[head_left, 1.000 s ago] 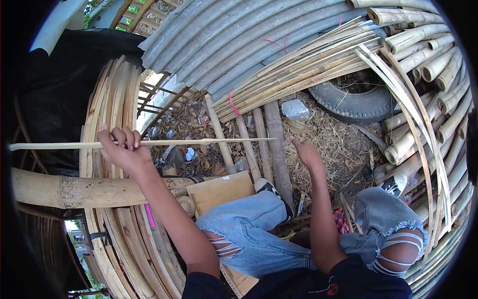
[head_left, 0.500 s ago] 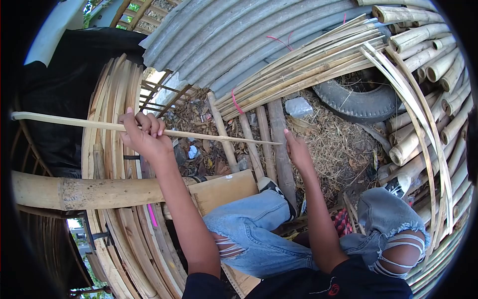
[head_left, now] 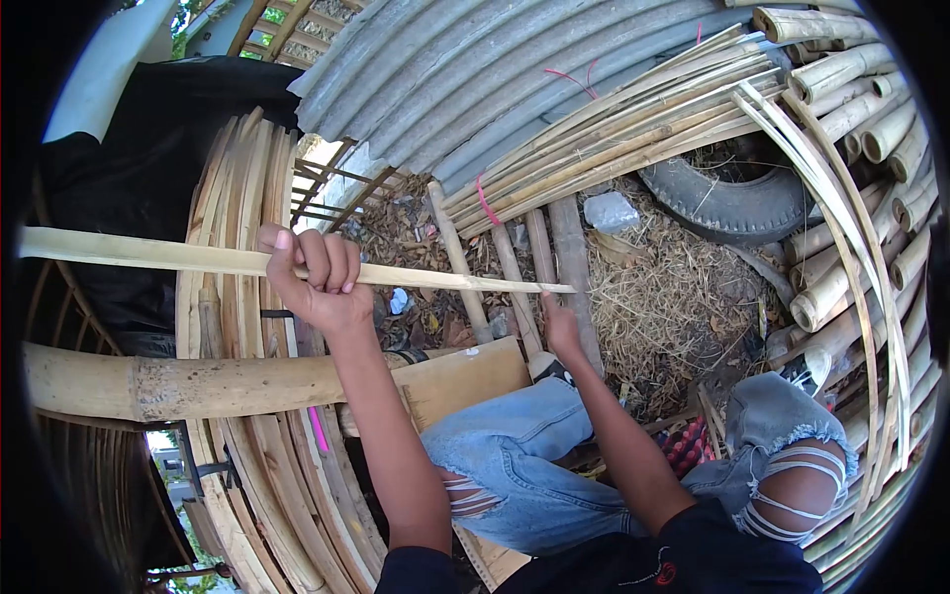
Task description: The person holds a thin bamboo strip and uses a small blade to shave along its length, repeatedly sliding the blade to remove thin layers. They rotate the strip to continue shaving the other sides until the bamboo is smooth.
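Observation:
A long pale bamboo strip [head_left: 421, 276] stretches across the view from the far left to a narrow end on the right. My left hand [head_left: 322, 279] is closed around its middle, palm up, with the fingers curled over it. Close to the narrow end, my right hand [head_left: 563, 332] is closed, with its thumb or a fingertip at the strip's lower edge. Whatever lies inside the right hand is hidden. Below the strip, a thick bamboo pole [head_left: 237, 384] runs sideways, with a flat tan board [head_left: 470, 379] by its right end.
Stacked split bamboo [head_left: 237, 327] stands at left under the pole. A tied bundle of bamboo strips [head_left: 614, 139] leans by corrugated metal sheets [head_left: 426, 89]. A tire [head_left: 727, 208] lies near piled bamboo poles [head_left: 821, 297] at right. Curved strips [head_left: 861, 238] hang before that pile.
My right hand has come left and down, against the underside of the strip near its tip. The strip has rolled and shows a broader face. My left hand stays closed on it.

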A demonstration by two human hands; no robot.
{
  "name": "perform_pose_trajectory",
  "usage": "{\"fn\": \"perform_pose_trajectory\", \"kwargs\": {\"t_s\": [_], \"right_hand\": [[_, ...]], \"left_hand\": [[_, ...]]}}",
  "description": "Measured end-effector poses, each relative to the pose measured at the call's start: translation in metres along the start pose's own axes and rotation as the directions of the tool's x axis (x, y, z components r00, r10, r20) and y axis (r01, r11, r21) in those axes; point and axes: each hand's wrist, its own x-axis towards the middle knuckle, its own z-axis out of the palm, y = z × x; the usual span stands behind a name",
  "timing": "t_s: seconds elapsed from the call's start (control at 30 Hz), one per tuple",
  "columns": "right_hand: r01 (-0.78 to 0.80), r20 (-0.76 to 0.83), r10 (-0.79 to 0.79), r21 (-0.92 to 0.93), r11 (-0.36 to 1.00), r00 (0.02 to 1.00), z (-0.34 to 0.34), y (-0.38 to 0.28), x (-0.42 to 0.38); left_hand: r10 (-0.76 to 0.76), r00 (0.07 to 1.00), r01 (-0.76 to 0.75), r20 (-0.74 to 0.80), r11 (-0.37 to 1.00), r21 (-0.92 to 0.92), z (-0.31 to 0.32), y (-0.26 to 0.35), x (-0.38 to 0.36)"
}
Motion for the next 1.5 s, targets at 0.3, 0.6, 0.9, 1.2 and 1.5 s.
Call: {"fn": "perform_pose_trajectory", "kwargs": {"t_s": [0.3,0.6,0.9,1.2,1.5], "right_hand": [[0.212,0.256,-0.180,-0.103,0.972,0.950,0.033,-0.099,-0.075],[-0.147,-0.170,0.128,-0.105,0.984,0.977,-0.026,0.062,0.038],[-0.042,-0.194,0.018,-0.118,0.992,0.981,-0.020,0.066,0.031],[0.272,0.110,-0.259,-0.122,0.955,0.960,-0.010,0.013,0.028],[0.239,-0.081,-0.336,-0.550,0.800,0.938,-0.056,0.096,0.048]], "left_hand": [[0.042,0.986,-0.032,-0.159,0.997,0.065,-0.015,0.003,-0.003],[0.031,0.997,-0.029,-0.072,0.999,0.041,-0.015,0.005,-0.006],[0.026,0.996,-0.022,-0.087,0.998,0.052,-0.004,-0.001,0.001],[0.007,1.000,-0.005,-0.025,0.998,0.063,0.011,-0.006,0.001],[0.003,1.000,-0.002,-0.014,1.000,0.023,-0.008,-0.002,0.004]]}}
